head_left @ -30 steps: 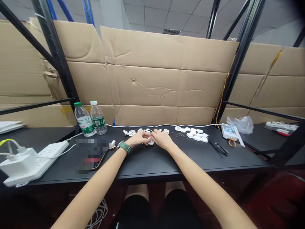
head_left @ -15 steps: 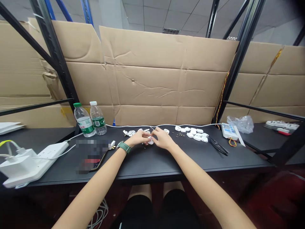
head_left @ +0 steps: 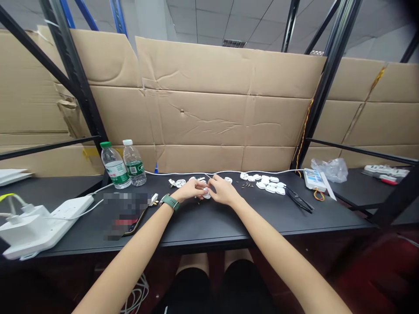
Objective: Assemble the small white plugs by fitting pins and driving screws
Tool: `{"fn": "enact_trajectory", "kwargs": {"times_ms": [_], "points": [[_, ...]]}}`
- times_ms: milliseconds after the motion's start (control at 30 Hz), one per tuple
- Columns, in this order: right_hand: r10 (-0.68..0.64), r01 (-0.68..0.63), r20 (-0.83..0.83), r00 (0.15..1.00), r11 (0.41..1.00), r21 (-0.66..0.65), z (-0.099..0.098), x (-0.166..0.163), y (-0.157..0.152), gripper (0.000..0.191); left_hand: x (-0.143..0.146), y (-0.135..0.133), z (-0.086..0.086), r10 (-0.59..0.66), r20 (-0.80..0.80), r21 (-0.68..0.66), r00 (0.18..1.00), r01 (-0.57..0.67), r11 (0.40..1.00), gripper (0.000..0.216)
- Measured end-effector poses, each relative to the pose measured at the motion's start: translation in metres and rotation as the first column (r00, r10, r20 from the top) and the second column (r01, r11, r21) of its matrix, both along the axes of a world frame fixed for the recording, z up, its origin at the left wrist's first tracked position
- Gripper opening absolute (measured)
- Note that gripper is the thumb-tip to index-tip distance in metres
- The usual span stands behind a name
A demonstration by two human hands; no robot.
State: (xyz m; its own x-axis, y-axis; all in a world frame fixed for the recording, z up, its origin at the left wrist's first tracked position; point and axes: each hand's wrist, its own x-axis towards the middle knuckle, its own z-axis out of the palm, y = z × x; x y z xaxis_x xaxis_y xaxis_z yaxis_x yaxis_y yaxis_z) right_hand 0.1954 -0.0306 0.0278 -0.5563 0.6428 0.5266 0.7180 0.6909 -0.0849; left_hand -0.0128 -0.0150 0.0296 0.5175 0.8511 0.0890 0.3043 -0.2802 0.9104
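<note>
- Head view: left hand (head_left: 191,190) and right hand (head_left: 222,192), fingers pinched together on a white plug shell (head_left: 206,195), well right of the green-capped bottle (head_left: 114,166).
- Risk: so small a pinch may slip, dropping the shell.

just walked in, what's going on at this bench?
A seated person works at a black table. The left hand and right hand meet mid-table, fingers pinched on a small white part. More white parts and tiny dark screws lie just to the right, with a black hand tool beyond. Two water bottles and a white power strip sit on the left.
</note>
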Motion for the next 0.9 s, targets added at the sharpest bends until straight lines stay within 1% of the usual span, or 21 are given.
{"fn": "enact_trajectory", "kwargs": {"times_ms": [100, 267, 433, 533, 733, 900], "points": [[0.021, -0.021, -0.002, 1.000, 1.000, -0.004, -0.001, 0.000, 0.001, 0.015, 0.001, -0.003, 0.003, -0.002, 0.000, 0.008, 1.000, 0.002, 1.000, 0.043], [-0.019, 0.019, 0.047, 0.999, 1.000, -0.011, -0.003, -0.002, 0.003, 0.020, 0.004, -0.005, 0.005, -0.005, -0.010, 0.015, 1.000, 0.005, 1.000, 0.043], [0.052, -0.052, -0.036, 0.998, 0.999, -0.013, -0.002, 0.002, 0.004, 0.011, 0.002, -0.004, 0.003, -0.005, -0.004, 0.005, 1.000, 0.005, 1.000, 0.040], [0.090, -0.091, -0.056, 0.994, 0.996, -0.024, -0.003, 0.003, 0.006, 0.008, 0.002, -0.004, 0.003, -0.012, -0.013, 0.005, 1.000, 0.012, 1.000, 0.039], [0.104, -0.107, -0.081, 0.991, 0.994, -0.033, -0.006, 0.003, 0.011, 0.012, 0.002, -0.004, 0.004, -0.005, -0.011, 0.022, 1.000, 0.005, 1.000, 0.039], [0.084, -0.087, -0.053, 0.995, 0.995, -0.054, -0.007, 0.001, 0.010, 0.017, 0.003, -0.002, 0.002, -0.020, -0.011, 0.036, 1.000, 0.020, 0.999, 0.038]]}}
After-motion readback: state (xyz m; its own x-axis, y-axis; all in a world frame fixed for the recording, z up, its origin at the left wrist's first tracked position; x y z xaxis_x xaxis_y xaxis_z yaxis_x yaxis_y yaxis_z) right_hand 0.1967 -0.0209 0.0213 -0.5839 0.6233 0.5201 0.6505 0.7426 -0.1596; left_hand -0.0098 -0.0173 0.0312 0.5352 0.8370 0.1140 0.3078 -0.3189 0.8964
